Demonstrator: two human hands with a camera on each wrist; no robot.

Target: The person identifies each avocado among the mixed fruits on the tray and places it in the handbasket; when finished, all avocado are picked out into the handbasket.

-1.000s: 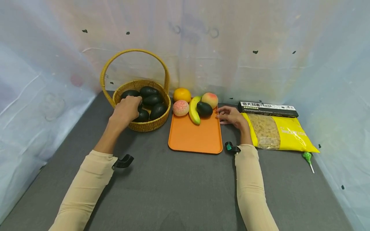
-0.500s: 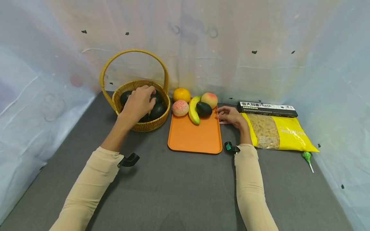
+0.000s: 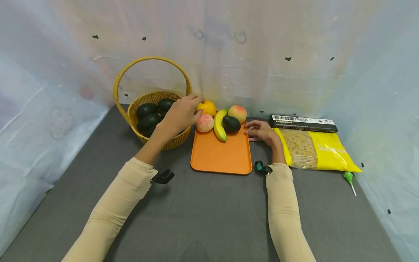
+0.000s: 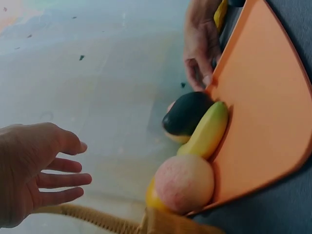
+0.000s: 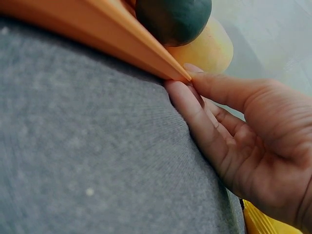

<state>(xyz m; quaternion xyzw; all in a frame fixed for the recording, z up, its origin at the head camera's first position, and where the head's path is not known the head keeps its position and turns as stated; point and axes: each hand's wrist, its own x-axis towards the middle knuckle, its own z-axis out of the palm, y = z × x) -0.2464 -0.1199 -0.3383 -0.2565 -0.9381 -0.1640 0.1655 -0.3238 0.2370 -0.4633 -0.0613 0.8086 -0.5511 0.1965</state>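
My left hand (image 3: pixel 183 112) hovers by the right side of the wicker basket (image 3: pixel 172 143), fingertips close to the orange (image 3: pixel 208 107). Nothing is between its spread fingers in the left wrist view. Thumb and finger of my right hand (image 5: pixel 263 131) pinch the edge of the orange tray (image 3: pixel 220 156) at its far right side. On the tray's far end lie a speckled pink peach (image 3: pixel 204 123), a banana (image 3: pixel 219 125), an avocado (image 3: pixel 231 124) and another peach (image 3: pixel 237 113). Several dark avocados (image 3: pixel 147 110) fill the basket, some hidden under my left hand and forearm.
The basket's tall arched handle (image 3: pixel 157 58) rises behind the left hand. Right of the tray lie a black pasta box (image 3: pixel 302 124), a yellow pasta bag (image 3: pixel 328 149) and a green lollipop (image 3: pixel 348 177). A pale plastic sheet (image 3: pixel 229 54) hangs behind the grey table (image 3: pixel 209 207).
My left hand has moved right, from over the avocados in the basket to beside the orange, leaving the avocados behind. The right hand stays at the tray's edge.
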